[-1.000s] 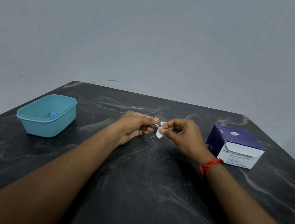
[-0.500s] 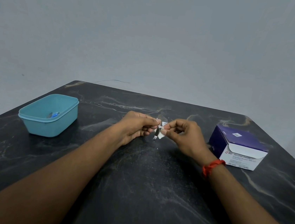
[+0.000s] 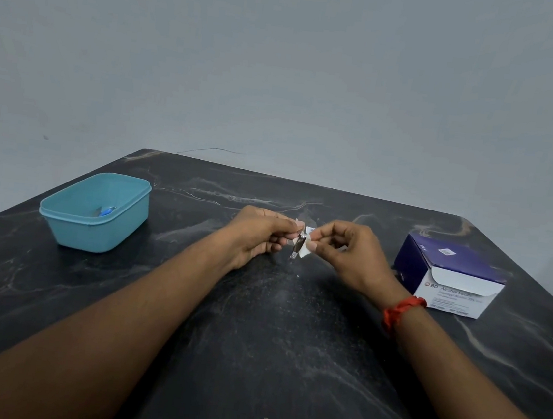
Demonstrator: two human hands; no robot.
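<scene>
My left hand [image 3: 263,233] pinches a small silver metal tool [image 3: 297,246], maybe a nail clipper, which hangs down from my fingertips above the table. My right hand [image 3: 346,251] pinches a small white swab pad [image 3: 305,250] and holds it against the tool's right side. Both hands meet over the middle of the dark marble table [image 3: 252,344]. A red thread band [image 3: 401,309] circles my right wrist.
A teal plastic tub [image 3: 95,213] stands at the left with a small blue-and-metal item [image 3: 105,211] inside. A purple and white box of alcohol swabs [image 3: 450,275] lies at the right, its flap shut. A grey wall rises behind the table's far edge.
The metal tool now hangs lower and more in view between my fingers. The white pad has shifted slightly along it. Both hands stay in the same place.
</scene>
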